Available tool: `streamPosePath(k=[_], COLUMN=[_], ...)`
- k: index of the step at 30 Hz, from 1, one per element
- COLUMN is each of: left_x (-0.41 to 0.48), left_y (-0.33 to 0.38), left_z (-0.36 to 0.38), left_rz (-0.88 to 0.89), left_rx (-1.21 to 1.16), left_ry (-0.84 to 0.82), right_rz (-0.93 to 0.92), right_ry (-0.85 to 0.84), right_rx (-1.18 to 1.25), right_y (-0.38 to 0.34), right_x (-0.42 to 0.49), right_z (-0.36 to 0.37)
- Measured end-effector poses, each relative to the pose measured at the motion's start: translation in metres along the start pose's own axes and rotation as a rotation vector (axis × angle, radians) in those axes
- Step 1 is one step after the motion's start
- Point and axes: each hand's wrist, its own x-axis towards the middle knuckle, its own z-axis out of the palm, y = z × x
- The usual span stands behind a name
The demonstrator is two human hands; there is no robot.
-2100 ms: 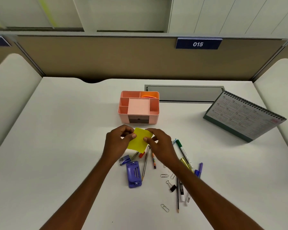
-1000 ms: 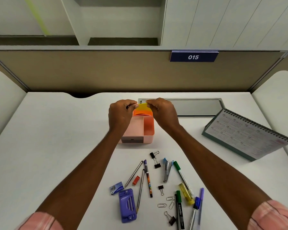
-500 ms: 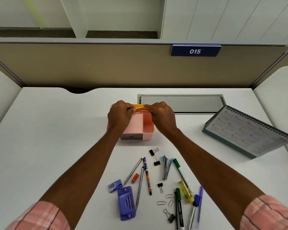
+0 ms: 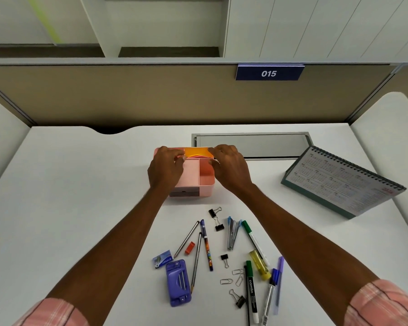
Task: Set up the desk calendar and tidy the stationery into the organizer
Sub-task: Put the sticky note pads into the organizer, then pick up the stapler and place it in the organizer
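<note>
Organizer (image 4: 206, 184) back slot now holds the sticky notes (image 4: 197, 152), lowered in from above. My left hand (image 4: 166, 169) and right hand (image 4: 231, 169) curl at their edges; can't tell if I'm still pinching.

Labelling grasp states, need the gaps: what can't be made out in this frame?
Head view only:
- Notes: ends under left hand and right hand; grip or mere touch unclear.
- Organizer: left compartments hidden by left hand.
- Calendar: print too small to read.
- Black pencil: cut off by bottom edge.
</note>
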Motion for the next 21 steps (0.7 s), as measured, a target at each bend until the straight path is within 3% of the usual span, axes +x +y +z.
streamPosePath(k=[9, 11, 16, 21], left_x=[-0.097, -0.126, -0.19, -0.231], left_y=[-0.036, -0.055, -0.108, -0.132], left_z=[-0.034, -0.04, -0.043, -0.042], left_rz=[0.002, -0.064, -0.172, -0.182], left_rx=[-0.243, -0.236, -0.203, -0.162], left_ry=[0.12, 0.045, -0.386, -0.482], right_rz=[0.059, 0.085, 0.15, 0.185], right_ry=[0.013, -0.025, -0.126, -0.221], right_rx=[0.109, 0.143, 0.263, 0.308], right_y=[-0.006, -0.009, -0.03, -0.058], right_x=[-0.084, -0.116, -0.194, -0.257], right_z=[-0.017, -0.017, -0.012, 0.001])
